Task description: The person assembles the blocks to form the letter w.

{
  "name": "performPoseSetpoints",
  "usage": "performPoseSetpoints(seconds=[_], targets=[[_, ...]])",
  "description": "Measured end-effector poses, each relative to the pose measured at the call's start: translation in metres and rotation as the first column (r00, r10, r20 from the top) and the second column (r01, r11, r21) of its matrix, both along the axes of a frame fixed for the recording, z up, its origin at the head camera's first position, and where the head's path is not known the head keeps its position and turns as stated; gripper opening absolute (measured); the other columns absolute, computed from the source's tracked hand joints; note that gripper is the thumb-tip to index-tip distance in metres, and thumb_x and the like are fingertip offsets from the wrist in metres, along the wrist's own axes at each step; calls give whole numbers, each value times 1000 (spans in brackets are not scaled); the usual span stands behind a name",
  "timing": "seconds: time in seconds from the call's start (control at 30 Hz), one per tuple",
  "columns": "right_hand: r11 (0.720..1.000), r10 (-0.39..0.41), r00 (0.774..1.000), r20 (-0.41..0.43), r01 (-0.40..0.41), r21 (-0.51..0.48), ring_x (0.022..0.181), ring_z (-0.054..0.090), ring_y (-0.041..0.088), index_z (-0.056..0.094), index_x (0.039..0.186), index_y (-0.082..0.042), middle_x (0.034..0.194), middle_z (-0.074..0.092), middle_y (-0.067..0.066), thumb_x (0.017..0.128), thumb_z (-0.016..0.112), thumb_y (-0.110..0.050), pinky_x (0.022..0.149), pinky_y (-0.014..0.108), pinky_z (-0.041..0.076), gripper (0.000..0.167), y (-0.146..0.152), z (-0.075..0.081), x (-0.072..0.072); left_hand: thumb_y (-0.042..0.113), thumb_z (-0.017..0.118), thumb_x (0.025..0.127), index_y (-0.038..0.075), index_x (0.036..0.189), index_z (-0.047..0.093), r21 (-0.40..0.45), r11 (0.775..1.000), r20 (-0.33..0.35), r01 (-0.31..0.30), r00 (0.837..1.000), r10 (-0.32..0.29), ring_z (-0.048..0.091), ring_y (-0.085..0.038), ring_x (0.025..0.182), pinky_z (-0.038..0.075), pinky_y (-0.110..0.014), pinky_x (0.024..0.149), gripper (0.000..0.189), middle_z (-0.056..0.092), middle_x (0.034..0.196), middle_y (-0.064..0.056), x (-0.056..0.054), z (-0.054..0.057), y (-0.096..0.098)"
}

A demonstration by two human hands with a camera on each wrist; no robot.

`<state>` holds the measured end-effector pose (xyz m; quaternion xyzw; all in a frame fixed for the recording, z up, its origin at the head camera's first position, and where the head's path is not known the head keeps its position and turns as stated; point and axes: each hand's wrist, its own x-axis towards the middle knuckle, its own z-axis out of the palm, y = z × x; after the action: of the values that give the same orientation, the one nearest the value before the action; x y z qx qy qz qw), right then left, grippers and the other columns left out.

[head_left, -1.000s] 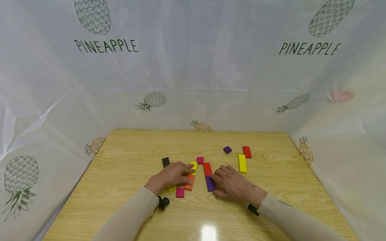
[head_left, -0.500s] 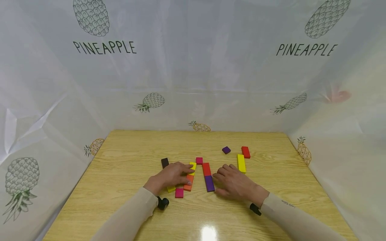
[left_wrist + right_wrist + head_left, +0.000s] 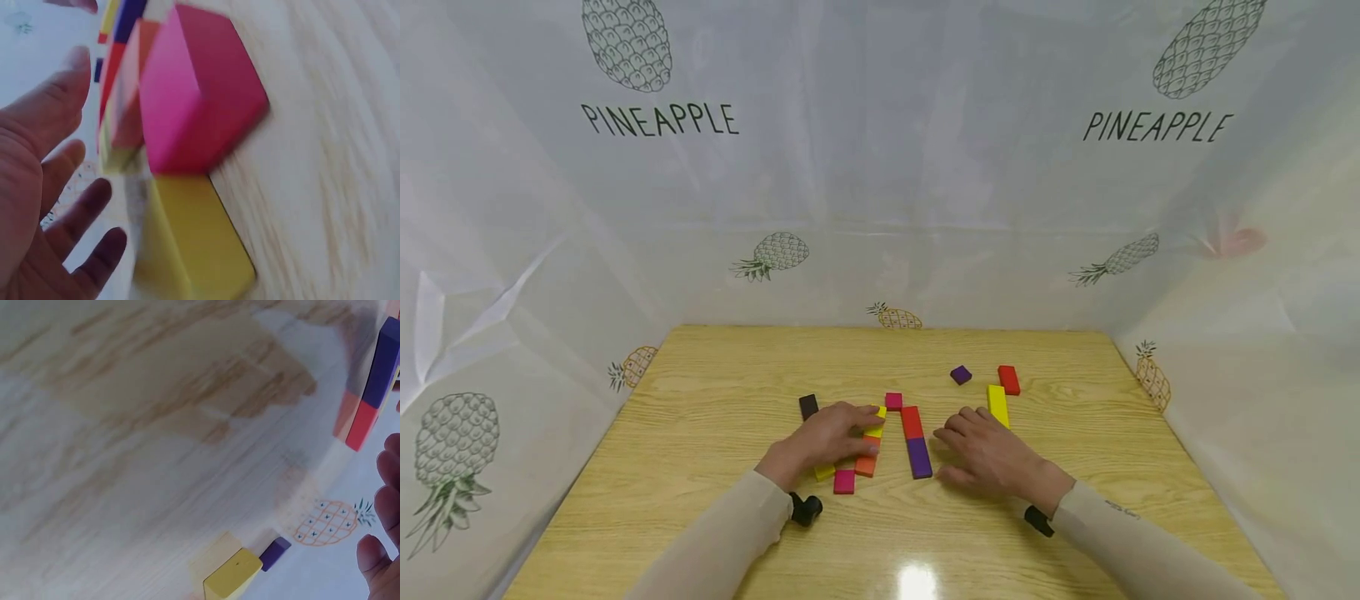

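Note:
My left hand (image 3: 823, 437) reaches over a yellow block (image 3: 877, 413) and an orange block (image 3: 866, 467) set end to end. Its fingers are spread and relaxed in the left wrist view, gripping nothing; whether the tips touch the blocks I cannot tell. Beside it lie a pink block (image 3: 844, 482), another yellow block (image 3: 824, 472) partly under the hand, and a black block (image 3: 808, 405). My right hand (image 3: 988, 450), loosely bent and holding nothing, is just right of a purple block (image 3: 919, 458). That purple block meets a red block (image 3: 912, 422) end to end.
A small pink block (image 3: 893, 401) sits behind the two rows. At the back right are a small purple block (image 3: 961, 374), a red block (image 3: 1009, 380) and a yellow block (image 3: 997, 404), partly behind the right hand. A pineapple-printed white sheet (image 3: 880, 192) surrounds the wooden table (image 3: 737, 358).
My right hand has let go of the purple block and moved slightly right, leaving it lined up with the red block. The left hand has stayed nearly in place.

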<state>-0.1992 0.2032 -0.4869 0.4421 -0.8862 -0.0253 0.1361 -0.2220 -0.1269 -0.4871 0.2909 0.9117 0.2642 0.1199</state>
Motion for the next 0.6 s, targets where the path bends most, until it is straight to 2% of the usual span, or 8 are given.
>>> performPoseSetpoints(seconds=[0.13,0.3,0.43,0.6], targets=[[999,-15,1000,-12,14,-31,108,58,22,71,131,-13,118,68,1,96,72,-51,96,44,53,52,3,0,-3,40,72,101,21,147,66,10,1000,-64,-4,998,5,48,-32,148,39,-54,121,50,55,159,-2,6,6,11],[998,-57,998,-32,56,-37,107,58,24,72,130,-11,118,69,3,97,72,-47,93,44,51,49,10,0,-8,41,72,101,20,145,67,-5,1000,-124,-7,992,6,50,-31,145,41,-54,120,49,59,155,0,12,13,31],[995,-92,995,-26,91,-43,106,57,25,72,129,-10,118,69,4,96,74,-44,91,44,50,48,15,-1,-10,44,72,100,20,141,70,-35,999,-172,-9,985,3,52,-27,144,41,-52,119,48,61,153,1,15,12,46],[995,-83,995,-54,80,-57,105,59,26,73,127,-10,115,69,4,95,75,-44,88,43,48,46,23,-2,-11,50,71,99,24,137,74,-91,996,-238,6,971,-27,53,-24,143,44,-51,115,46,64,149,3,14,4,63]])
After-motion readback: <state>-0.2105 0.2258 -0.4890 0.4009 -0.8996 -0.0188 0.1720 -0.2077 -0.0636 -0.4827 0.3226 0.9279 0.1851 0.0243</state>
